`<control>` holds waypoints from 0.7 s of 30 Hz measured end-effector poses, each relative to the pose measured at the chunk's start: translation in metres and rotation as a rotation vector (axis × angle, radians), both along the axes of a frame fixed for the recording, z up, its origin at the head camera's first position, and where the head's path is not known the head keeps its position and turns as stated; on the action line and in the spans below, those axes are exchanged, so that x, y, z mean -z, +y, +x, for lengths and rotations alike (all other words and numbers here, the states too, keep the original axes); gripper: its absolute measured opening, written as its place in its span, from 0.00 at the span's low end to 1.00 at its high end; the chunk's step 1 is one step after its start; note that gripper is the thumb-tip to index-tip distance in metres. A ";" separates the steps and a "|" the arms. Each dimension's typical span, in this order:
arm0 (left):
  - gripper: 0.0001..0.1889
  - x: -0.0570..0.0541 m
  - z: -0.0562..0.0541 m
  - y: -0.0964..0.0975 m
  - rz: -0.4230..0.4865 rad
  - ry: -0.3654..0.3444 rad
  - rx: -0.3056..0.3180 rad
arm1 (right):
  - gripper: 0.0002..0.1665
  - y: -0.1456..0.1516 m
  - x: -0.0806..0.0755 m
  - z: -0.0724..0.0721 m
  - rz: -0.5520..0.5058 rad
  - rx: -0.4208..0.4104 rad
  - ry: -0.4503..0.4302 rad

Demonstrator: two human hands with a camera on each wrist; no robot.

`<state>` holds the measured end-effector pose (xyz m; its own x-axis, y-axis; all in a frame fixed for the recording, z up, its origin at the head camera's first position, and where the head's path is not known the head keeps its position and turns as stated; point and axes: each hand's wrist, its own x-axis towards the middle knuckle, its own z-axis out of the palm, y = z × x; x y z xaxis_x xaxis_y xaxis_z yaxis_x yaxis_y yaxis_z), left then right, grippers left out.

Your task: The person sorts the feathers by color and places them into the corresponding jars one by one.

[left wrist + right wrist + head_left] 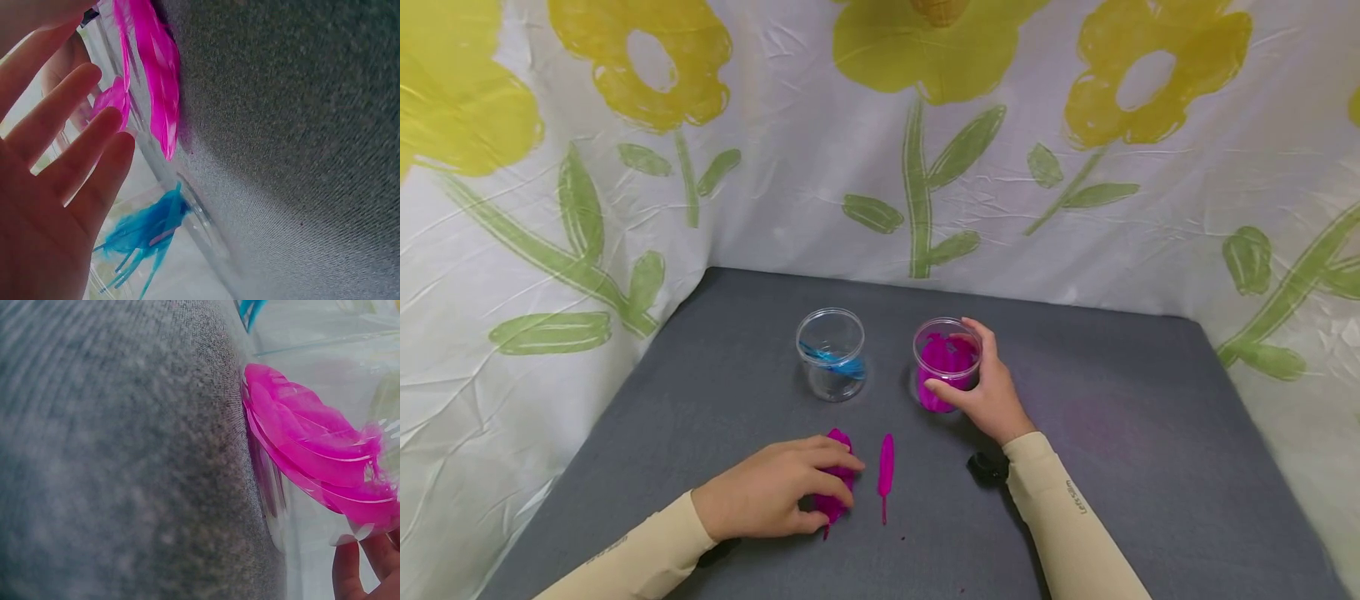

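My right hand [992,396] grips a clear plastic cup [916,357] from its right side, thumb toward me and fingers behind. Magenta feathers [306,437] fill the cup. Over a small pile of magenta feathers [832,507] on the table hovers my left hand [767,487], palm down. In the left wrist view its fingers [84,144] are spread and loosely extended, with nothing between them; whether any fingertip touches the pile I cannot tell. A single magenta feather [887,467] lies just right of that hand, its quill toward me.
A second clear plastic cup [831,392] stands upright left of the gripped one, with blue feathers [844,365] inside. Beside my right wrist is a small black object [987,468]. Dark grey cloth covers the table [730,358]; a flower-printed white curtain [790,200] hangs behind it.
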<state>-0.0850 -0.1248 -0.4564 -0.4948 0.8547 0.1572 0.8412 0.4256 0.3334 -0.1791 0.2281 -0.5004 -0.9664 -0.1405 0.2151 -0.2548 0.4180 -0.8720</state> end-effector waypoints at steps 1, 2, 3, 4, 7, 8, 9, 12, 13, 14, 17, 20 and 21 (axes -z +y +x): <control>0.16 0.000 0.001 0.000 -0.014 -0.007 -0.001 | 0.63 0.000 0.000 0.000 0.001 -0.001 -0.001; 0.16 0.000 0.002 0.000 -0.026 -0.014 0.000 | 0.63 0.000 0.000 0.000 0.001 -0.001 -0.001; 0.17 0.000 0.002 0.000 -0.037 -0.016 0.001 | 0.63 0.000 0.000 0.000 0.001 -0.003 -0.002; 0.17 0.000 0.003 -0.001 -0.045 -0.015 0.002 | 0.63 0.000 0.000 0.000 0.002 -0.004 -0.002; 0.17 0.001 0.004 -0.001 -0.051 0.005 0.009 | 0.63 0.000 0.000 0.000 0.002 -0.003 0.001; 0.17 0.001 0.005 -0.001 -0.051 0.015 0.012 | 0.63 0.000 0.000 -0.001 0.003 -0.003 0.003; 0.17 0.001 0.005 -0.001 -0.051 0.024 0.016 | 0.63 0.001 0.001 -0.001 0.004 -0.003 0.004; 0.16 0.003 0.006 0.000 -0.049 0.047 0.035 | 0.63 0.001 0.001 -0.001 0.005 -0.003 0.008; 0.16 0.003 0.007 0.000 -0.050 0.052 0.043 | 0.63 0.001 0.001 -0.001 0.006 -0.003 0.008; 0.16 0.004 0.007 0.001 -0.050 0.055 0.050 | 0.63 0.001 0.001 -0.001 0.007 -0.003 0.009; 0.16 0.006 0.008 0.002 -0.051 0.067 0.064 | 0.63 0.001 0.001 -0.001 0.005 -0.002 0.008; 0.16 0.007 0.010 0.003 -0.048 0.073 0.060 | 0.63 0.001 0.001 -0.001 0.004 -0.003 0.006; 0.15 0.006 0.010 0.003 -0.048 0.076 0.057 | 0.63 0.001 0.001 -0.001 0.002 -0.004 0.005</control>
